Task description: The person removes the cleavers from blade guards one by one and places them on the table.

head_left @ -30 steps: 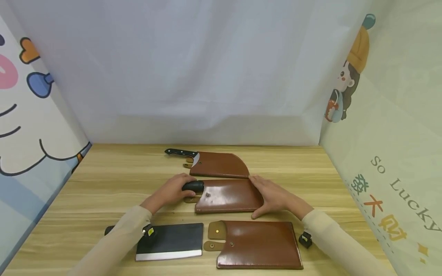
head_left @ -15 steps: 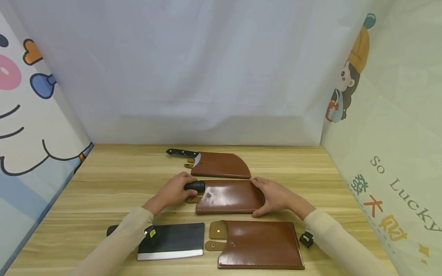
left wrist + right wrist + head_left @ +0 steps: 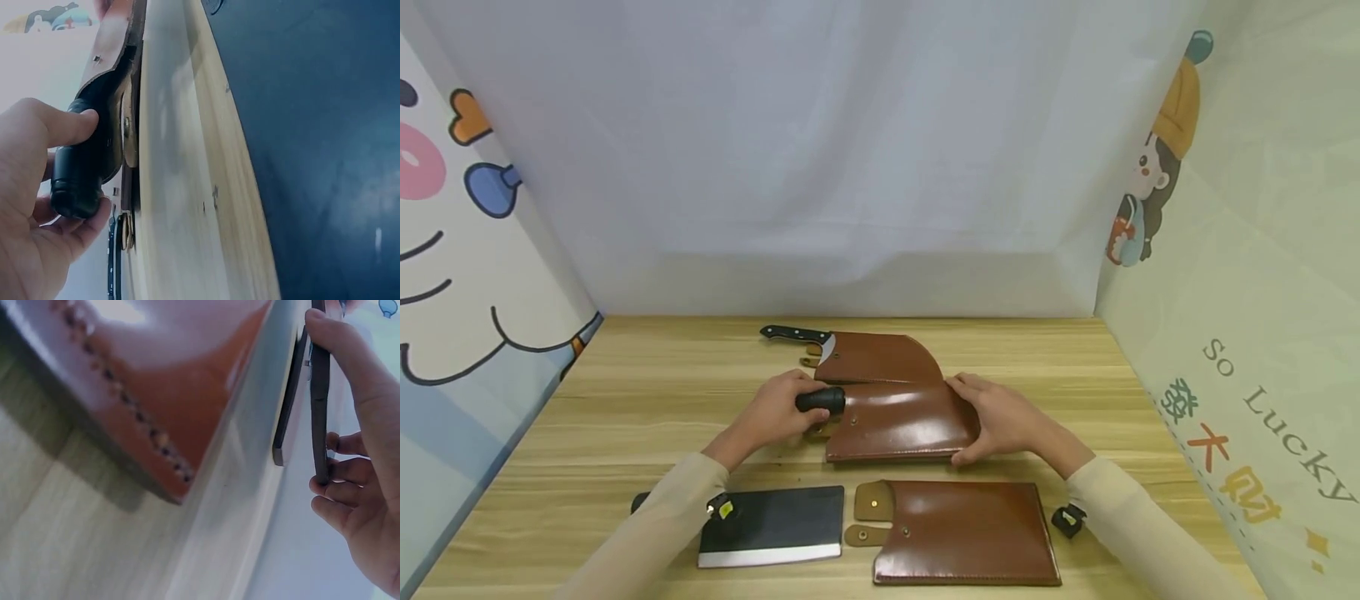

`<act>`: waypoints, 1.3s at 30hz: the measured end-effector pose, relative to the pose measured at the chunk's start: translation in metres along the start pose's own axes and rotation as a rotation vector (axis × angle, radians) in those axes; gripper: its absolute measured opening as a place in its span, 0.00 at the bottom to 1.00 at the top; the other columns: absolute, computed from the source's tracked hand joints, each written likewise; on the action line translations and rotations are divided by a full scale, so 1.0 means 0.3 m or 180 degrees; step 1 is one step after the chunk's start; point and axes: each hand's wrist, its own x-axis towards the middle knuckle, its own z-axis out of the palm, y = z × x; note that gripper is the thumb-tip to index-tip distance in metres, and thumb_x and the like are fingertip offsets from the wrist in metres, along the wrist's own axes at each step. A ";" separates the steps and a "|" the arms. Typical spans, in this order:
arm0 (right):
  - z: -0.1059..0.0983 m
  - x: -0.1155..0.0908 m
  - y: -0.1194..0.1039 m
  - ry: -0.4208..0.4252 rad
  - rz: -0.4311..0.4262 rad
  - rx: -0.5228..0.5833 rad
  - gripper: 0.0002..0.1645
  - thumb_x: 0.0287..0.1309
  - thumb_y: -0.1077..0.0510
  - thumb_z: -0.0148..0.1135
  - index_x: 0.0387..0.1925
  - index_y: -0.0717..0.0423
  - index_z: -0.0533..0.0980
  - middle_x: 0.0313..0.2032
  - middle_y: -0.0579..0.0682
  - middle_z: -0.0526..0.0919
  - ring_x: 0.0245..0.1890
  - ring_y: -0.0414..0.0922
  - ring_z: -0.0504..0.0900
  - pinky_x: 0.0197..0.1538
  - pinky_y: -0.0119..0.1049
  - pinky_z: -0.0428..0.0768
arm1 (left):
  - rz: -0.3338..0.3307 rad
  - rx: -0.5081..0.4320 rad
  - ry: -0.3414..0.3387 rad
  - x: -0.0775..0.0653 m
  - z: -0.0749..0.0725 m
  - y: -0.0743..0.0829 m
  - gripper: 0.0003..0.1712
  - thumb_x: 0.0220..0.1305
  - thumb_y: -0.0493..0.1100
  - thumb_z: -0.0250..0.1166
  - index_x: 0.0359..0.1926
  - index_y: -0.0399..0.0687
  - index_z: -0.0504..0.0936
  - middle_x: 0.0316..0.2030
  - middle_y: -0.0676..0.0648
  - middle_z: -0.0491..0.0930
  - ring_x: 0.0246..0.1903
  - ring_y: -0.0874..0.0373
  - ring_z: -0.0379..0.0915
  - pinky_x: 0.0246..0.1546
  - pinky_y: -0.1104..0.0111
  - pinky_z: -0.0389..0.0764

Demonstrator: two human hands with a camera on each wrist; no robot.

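Observation:
In the head view my left hand (image 3: 777, 408) grips the black handle (image 3: 822, 400) of a cleaver whose blade is hidden in a glossy brown leather sheath (image 3: 902, 421). The left wrist view shows the thumb and fingers (image 3: 84, 125) curled round that handle, with the sheath's strap hanging under it. My right hand (image 3: 1003, 421) holds the sheath's far right end between thumb and fingers. Seen edge-on in the right wrist view, the sheath (image 3: 319, 394) is lifted a little off the wooden table.
Behind lies another sheathed cleaver (image 3: 880, 357) with a riveted black handle (image 3: 793, 333). Near the front, a bare black-bladed cleaver (image 3: 775, 521) lies partly under the left forearm, beside a second flat brown sheath (image 3: 966, 533) with unfastened straps (image 3: 867, 535). Wood tabletop (image 3: 662, 358) shows around them.
Both hands have raised the middle sheathed cleaver slightly and tilted it. Its back edge now overlaps the front edge of the sheath behind. The other things on the table stay put.

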 end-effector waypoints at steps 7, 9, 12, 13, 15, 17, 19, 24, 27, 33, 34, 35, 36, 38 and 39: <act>-0.024 -0.008 -0.022 0.0087 -0.0005 0.0044 0.76 0.34 0.26 0.80 0.75 0.66 0.61 0.71 0.68 0.66 0.68 0.65 0.71 0.66 0.59 0.73 | 0.0133 -0.0041 0.0100 -0.017 -0.029 0.010 0.23 0.62 0.49 0.75 0.55 0.44 0.86 0.45 0.45 0.81 0.37 0.56 0.75 0.37 0.62 0.78; -0.032 -0.010 -0.029 0.0122 -0.0023 0.0026 0.76 0.34 0.25 0.79 0.75 0.66 0.61 0.71 0.68 0.67 0.67 0.65 0.72 0.65 0.59 0.73 | 0.0176 -0.0039 0.0129 -0.022 -0.038 0.015 0.23 0.62 0.49 0.74 0.55 0.44 0.86 0.45 0.46 0.80 0.37 0.57 0.75 0.37 0.62 0.78; -0.045 -0.014 -0.039 0.0177 -0.0035 0.0015 0.76 0.34 0.25 0.79 0.75 0.66 0.61 0.71 0.68 0.67 0.68 0.65 0.70 0.66 0.59 0.73 | 0.0234 -0.0039 0.0182 -0.026 -0.048 0.019 0.22 0.62 0.48 0.75 0.54 0.44 0.86 0.45 0.47 0.80 0.36 0.58 0.74 0.36 0.63 0.78; -0.049 -0.015 -0.041 0.0197 -0.0041 0.0012 0.76 0.34 0.25 0.79 0.75 0.66 0.61 0.71 0.68 0.67 0.69 0.65 0.70 0.66 0.59 0.73 | 0.0248 -0.0041 0.0201 -0.028 -0.051 0.020 0.22 0.62 0.48 0.75 0.54 0.44 0.86 0.45 0.47 0.80 0.36 0.58 0.75 0.35 0.63 0.78; -0.057 -0.018 -0.047 0.0231 -0.0044 0.0021 0.76 0.34 0.25 0.79 0.75 0.66 0.61 0.71 0.68 0.67 0.69 0.65 0.69 0.66 0.59 0.72 | 0.0270 -0.0052 0.0246 -0.031 -0.055 0.021 0.23 0.61 0.49 0.75 0.54 0.44 0.86 0.45 0.47 0.80 0.37 0.58 0.76 0.36 0.63 0.79; -0.061 -0.019 -0.051 0.0252 -0.0046 0.0003 0.76 0.34 0.25 0.79 0.75 0.65 0.61 0.71 0.67 0.67 0.70 0.64 0.69 0.66 0.59 0.73 | 0.0278 -0.0054 0.0298 -0.035 -0.058 0.019 0.24 0.61 0.50 0.76 0.55 0.44 0.86 0.46 0.46 0.81 0.38 0.57 0.78 0.36 0.63 0.80; -0.062 -0.019 -0.055 0.0270 -0.0049 -0.0014 0.76 0.33 0.24 0.79 0.75 0.65 0.62 0.71 0.67 0.67 0.70 0.64 0.69 0.66 0.59 0.73 | 0.0285 -0.0040 0.0328 -0.039 -0.061 0.018 0.26 0.61 0.51 0.76 0.56 0.43 0.85 0.47 0.45 0.82 0.40 0.56 0.79 0.37 0.62 0.81; -0.058 -0.023 -0.064 0.0291 -0.0031 -0.0038 0.76 0.33 0.24 0.79 0.76 0.64 0.61 0.72 0.67 0.67 0.71 0.64 0.68 0.67 0.58 0.72 | 0.0339 0.0000 0.0369 -0.049 -0.069 0.013 0.26 0.61 0.52 0.76 0.56 0.44 0.86 0.47 0.45 0.83 0.40 0.56 0.78 0.37 0.62 0.80; -0.054 -0.026 -0.070 0.0289 -0.0040 0.0001 0.76 0.34 0.25 0.79 0.76 0.64 0.61 0.72 0.67 0.66 0.72 0.63 0.66 0.68 0.58 0.71 | 0.0387 0.0007 0.0377 -0.056 -0.075 0.011 0.24 0.61 0.51 0.76 0.54 0.45 0.87 0.46 0.47 0.83 0.39 0.57 0.77 0.36 0.63 0.79; -0.046 -0.027 -0.074 0.0294 -0.0065 0.0091 0.75 0.34 0.27 0.79 0.76 0.65 0.60 0.72 0.67 0.65 0.73 0.64 0.65 0.68 0.59 0.69 | 0.0453 0.0068 0.0364 -0.065 -0.085 0.013 0.23 0.60 0.49 0.76 0.53 0.43 0.88 0.44 0.47 0.84 0.37 0.58 0.77 0.34 0.65 0.78; -0.045 -0.027 -0.074 0.0305 -0.0073 0.0101 0.75 0.34 0.27 0.80 0.76 0.65 0.60 0.72 0.67 0.65 0.72 0.64 0.65 0.68 0.59 0.70 | 0.0452 0.0081 0.0367 -0.065 -0.085 0.013 0.23 0.60 0.50 0.76 0.53 0.43 0.88 0.44 0.46 0.84 0.37 0.58 0.77 0.34 0.65 0.78; -0.043 -0.027 -0.074 0.0313 -0.0080 0.0109 0.75 0.34 0.28 0.80 0.76 0.65 0.60 0.72 0.68 0.65 0.72 0.64 0.65 0.68 0.59 0.70 | 0.0450 0.0087 0.0370 -0.065 -0.085 0.011 0.24 0.60 0.50 0.76 0.54 0.43 0.88 0.44 0.46 0.84 0.37 0.57 0.77 0.33 0.64 0.78; -0.042 -0.027 -0.075 0.0324 -0.0089 0.0116 0.75 0.34 0.28 0.80 0.76 0.65 0.61 0.72 0.68 0.66 0.72 0.64 0.66 0.68 0.59 0.70 | 0.0444 0.0101 0.0374 -0.066 -0.086 0.009 0.24 0.60 0.50 0.77 0.54 0.43 0.88 0.44 0.45 0.84 0.37 0.56 0.78 0.34 0.64 0.78; -0.040 -0.027 -0.075 0.0348 -0.0107 0.0128 0.75 0.34 0.28 0.80 0.76 0.65 0.61 0.72 0.68 0.66 0.71 0.65 0.66 0.67 0.59 0.71 | 0.0438 0.0126 0.0384 -0.065 -0.085 0.004 0.24 0.60 0.50 0.76 0.54 0.43 0.87 0.45 0.45 0.85 0.38 0.54 0.79 0.35 0.62 0.79; -0.040 -0.026 -0.075 0.0359 -0.0110 0.0129 0.75 0.34 0.28 0.80 0.76 0.65 0.61 0.71 0.68 0.66 0.71 0.65 0.67 0.67 0.59 0.71 | 0.0440 0.0140 0.0389 -0.065 -0.086 0.002 0.25 0.60 0.50 0.76 0.55 0.43 0.87 0.45 0.44 0.85 0.39 0.53 0.80 0.36 0.61 0.79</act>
